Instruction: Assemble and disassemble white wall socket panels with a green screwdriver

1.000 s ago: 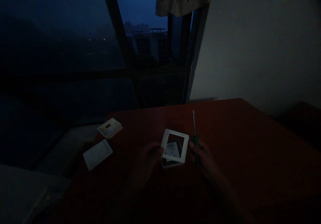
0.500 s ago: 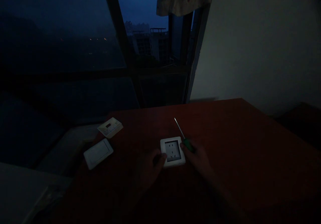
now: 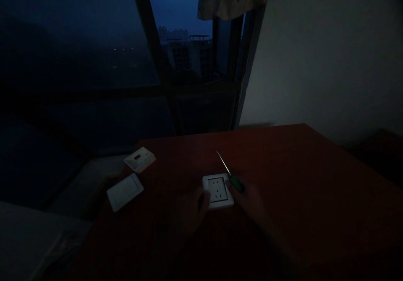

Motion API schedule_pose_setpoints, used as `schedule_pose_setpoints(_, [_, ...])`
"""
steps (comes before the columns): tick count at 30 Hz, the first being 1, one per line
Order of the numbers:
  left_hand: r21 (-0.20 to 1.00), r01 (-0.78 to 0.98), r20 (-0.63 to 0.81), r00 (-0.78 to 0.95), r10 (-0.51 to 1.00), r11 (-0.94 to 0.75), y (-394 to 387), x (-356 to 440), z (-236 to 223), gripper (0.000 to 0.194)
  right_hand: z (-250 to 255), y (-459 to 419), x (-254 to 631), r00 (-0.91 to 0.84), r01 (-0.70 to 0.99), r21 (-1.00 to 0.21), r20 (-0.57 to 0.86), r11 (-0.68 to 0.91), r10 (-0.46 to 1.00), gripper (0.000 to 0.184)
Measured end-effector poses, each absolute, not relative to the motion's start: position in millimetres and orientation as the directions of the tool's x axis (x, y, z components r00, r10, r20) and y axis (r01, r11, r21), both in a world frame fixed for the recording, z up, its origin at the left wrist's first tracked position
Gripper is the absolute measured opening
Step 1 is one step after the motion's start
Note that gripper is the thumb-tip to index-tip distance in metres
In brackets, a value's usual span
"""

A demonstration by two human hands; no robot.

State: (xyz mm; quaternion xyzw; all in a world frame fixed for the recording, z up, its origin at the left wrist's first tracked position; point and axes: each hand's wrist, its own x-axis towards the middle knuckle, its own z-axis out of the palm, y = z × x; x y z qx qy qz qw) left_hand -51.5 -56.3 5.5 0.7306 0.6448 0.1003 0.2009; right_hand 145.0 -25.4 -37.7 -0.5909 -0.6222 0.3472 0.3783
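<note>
A white wall socket (image 3: 218, 190) lies on the reddish-brown table, its square frame fitted around the slotted insert. My left hand (image 3: 197, 205) grips the socket's left edge, the thumb on top of the frame. On the opposite side, my right hand (image 3: 250, 199) is closed around the green handle of a screwdriver (image 3: 224, 163), whose metal shaft points away and to the left. Fingers of that hand also touch the frame's right edge. Dim light hides much of both hands.
To the left on the table (image 3: 299, 180) lie a white switch plate (image 3: 125, 192) and, behind it, a pale box-like piece (image 3: 140, 160) with a small dark opening. A dark window (image 3: 94, 63) stands beyond the table, and a pale wall (image 3: 327, 63) is at the right.
The white frame has come down from a tilted position above the insert and now sits flat around it. The screwdriver has swung from upright to leaning left.
</note>
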Motion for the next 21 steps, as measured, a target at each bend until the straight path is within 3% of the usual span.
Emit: schedule_pose_setpoints(21, [0.401, 0.912, -0.083, 0.137, 0.987, -0.092, -59.8, -49.0, 7.6, 0.029, -43.6, -23.8, 144.1, -0.027, 0.457, -0.886, 0.079, 0.082, 0.997, 0.028])
